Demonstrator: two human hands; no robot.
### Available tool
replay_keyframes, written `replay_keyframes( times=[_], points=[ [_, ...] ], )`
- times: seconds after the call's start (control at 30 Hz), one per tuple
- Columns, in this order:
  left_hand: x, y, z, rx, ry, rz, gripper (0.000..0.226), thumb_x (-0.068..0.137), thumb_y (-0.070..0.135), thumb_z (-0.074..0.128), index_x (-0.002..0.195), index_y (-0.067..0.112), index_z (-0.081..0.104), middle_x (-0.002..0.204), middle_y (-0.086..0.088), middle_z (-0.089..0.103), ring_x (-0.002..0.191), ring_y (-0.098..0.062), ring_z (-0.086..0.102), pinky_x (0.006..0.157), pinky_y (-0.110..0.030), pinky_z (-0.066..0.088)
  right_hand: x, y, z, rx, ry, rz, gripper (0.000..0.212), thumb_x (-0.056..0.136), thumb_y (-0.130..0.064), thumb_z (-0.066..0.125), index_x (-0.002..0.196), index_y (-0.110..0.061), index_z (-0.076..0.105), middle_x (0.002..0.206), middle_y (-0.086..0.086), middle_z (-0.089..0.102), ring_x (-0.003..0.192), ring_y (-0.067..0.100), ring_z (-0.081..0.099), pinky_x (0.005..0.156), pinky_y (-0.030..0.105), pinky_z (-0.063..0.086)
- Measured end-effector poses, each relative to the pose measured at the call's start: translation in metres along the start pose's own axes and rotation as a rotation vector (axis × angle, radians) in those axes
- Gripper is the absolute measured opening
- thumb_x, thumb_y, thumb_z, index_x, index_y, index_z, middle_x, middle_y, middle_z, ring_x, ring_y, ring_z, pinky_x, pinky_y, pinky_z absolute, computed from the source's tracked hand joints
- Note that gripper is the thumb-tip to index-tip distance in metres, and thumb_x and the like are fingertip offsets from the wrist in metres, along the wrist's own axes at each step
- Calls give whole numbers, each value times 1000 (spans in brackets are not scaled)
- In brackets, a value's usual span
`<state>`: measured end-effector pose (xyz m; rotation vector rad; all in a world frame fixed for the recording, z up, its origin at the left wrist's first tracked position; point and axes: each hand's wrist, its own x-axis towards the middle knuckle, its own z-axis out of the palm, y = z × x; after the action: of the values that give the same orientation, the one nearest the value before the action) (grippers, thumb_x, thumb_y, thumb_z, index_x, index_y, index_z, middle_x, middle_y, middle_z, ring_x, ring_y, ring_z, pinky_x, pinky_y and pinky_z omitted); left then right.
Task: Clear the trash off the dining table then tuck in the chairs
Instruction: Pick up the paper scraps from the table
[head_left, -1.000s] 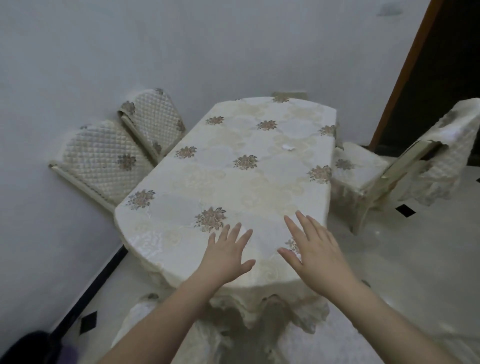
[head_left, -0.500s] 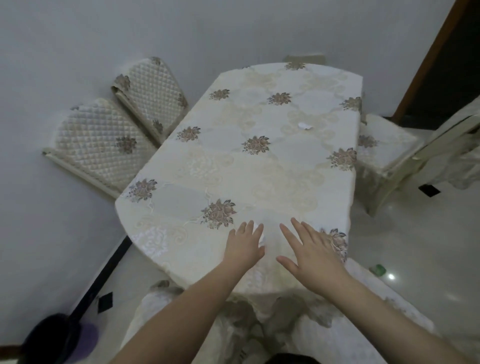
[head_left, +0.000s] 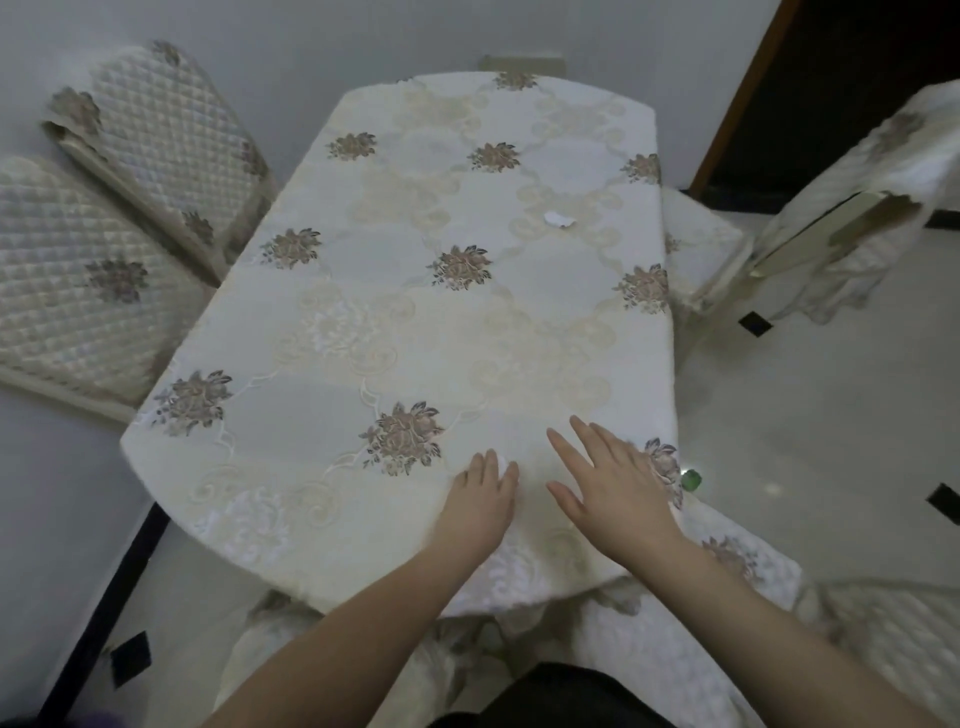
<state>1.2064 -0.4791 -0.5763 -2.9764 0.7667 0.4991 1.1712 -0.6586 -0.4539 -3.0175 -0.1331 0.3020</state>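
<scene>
A dining table (head_left: 363, 322) under a cream cloth with brown flower motifs fills the middle of the head view. A small white scrap of paper (head_left: 558, 219) lies on its far right part. My left hand (head_left: 480, 493) and my right hand (head_left: 618, 493) hover flat over the near edge of the table, fingers straight and spread, holding nothing. Two quilted chairs (head_left: 156, 135) stand tucked along the left side. Another chair (head_left: 852, 208) stands pulled out at the right, its seat (head_left: 701, 244) beside the table. A covered chair (head_left: 675, 660) sits right below me.
A grey wall runs behind and to the left of the table. A dark doorway (head_left: 857, 88) opens at the far right. A small green object (head_left: 692, 479) lies on the pale tiled floor to the right of the table.
The view has come closer over the table and tilted downward. Both hands stay spread over the near edge, now nearer each other and further in over the cloth.
</scene>
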Motion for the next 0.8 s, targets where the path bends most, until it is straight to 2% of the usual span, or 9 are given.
replay_keyframes(
  times=[0.13,0.23,0.3,0.37,0.43,0.57,0.67,0.73,0.8],
  points=[
    [0,0,1,11,97,171,63,56,11,80,117,9,63,116,-19,65,104,-34,65,74,-36,57,-1,-6,1,-10,7,15,56,87,-50,44,135,-24,54,138,9,54,121,31,56,95,45,47],
    [-1,-1,-4,2,185,264,45,59,3,68,103,10,62,94,-10,62,86,-28,64,61,-34,54,-8,-4,-1,0,13,68,57,88,-51,39,136,-23,53,139,11,53,123,32,54,97,46,46],
    [1,-3,-4,-51,189,290,37,59,0,67,94,12,60,86,-7,57,77,-26,59,57,-35,51,-16,2,-1,8,25,115,58,88,-50,39,137,-22,52,141,11,51,125,32,52,99,47,44],
    [6,-2,-5,-135,149,321,32,64,-1,68,92,13,58,86,-8,54,78,-28,57,60,-39,49,-29,7,-2,30,29,168,60,89,-52,35,139,-22,48,144,11,48,128,32,49,103,47,41],
    [12,8,-13,-232,134,329,27,74,-2,62,98,12,60,93,-10,55,86,-31,57,67,-42,48,-45,14,-3,67,44,228,63,89,-53,31,143,-23,43,147,9,44,132,31,45,103,45,40],
    [18,46,-50,-497,163,386,28,83,-2,55,104,11,66,106,-11,57,89,-31,59,71,-33,43,-85,28,-8,104,117,345,62,89,-52,31,143,-24,41,145,6,46,131,27,46,100,42,41],
    [5,88,-82,-686,194,540,33,79,-3,56,103,15,68,107,-2,52,96,-15,56,80,-18,41,-120,47,-15,113,173,437,63,89,-51,34,142,-19,42,137,9,51,124,30,51,98,41,43],
    [-11,122,-106,-804,211,603,33,79,-1,57,102,19,69,106,2,51,99,-6,52,88,-12,38,-146,64,-20,122,202,518,66,90,-54,30,145,-19,36,144,9,45,131,30,44,104,41,36],
    [-26,156,-125,-834,207,641,31,81,2,58,100,23,70,102,7,54,97,2,50,89,-9,35,-176,78,-25,141,253,578,67,92,-55,28,149,-20,30,151,9,36,137,28,35,109,40,29]
  ],
)
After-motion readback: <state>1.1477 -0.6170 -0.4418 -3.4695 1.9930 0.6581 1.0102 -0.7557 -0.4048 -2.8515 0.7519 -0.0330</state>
